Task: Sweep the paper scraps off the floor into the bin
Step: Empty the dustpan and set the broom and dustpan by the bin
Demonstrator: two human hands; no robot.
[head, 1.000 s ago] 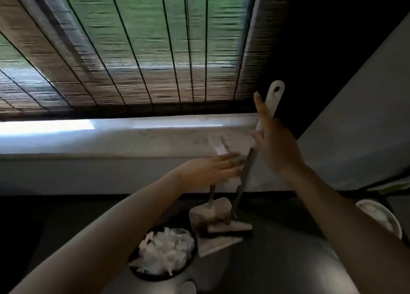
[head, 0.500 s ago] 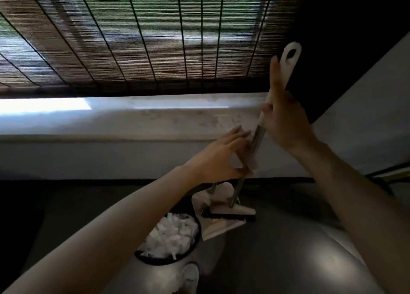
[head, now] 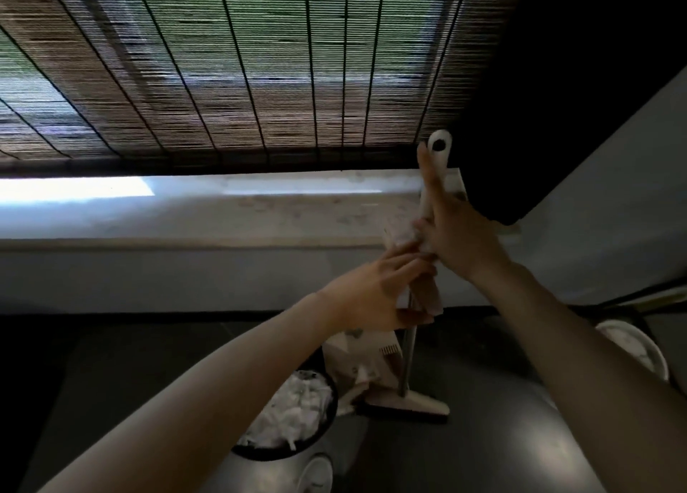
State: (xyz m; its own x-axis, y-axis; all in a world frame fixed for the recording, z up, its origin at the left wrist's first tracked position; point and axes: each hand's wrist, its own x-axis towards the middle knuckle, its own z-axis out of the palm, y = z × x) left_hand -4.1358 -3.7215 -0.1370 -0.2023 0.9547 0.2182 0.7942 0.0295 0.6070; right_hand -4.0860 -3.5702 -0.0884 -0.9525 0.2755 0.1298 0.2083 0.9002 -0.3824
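My right hand (head: 461, 239) grips the white handle of the broom (head: 439, 147), with one finger stretched up along it. The broom stands nearly upright, its shaft running down to the brush head (head: 405, 405) on the dark floor. Just below and to the left, my left hand (head: 371, 295) holds the pale upper end of the dustpan (head: 357, 355), pressed against the broom shaft. The dustpan's tray stands on the floor beside the brush head. A round black bin (head: 267, 453) sits at the lower centre, heaped with white paper scraps (head: 293, 407).
A low white ledge (head: 223, 213) runs along the wall under a bamboo blind (head: 223, 65). A white round tub (head: 632, 347) stands at the right by a grey wall. The toe of a white shoe (head: 316, 474) shows beside the bin.
Both hands have carried the broom and dustpan rightward, and the broom now stands more upright. My left hand has closed around the dustpan's upper end next to the shaft.
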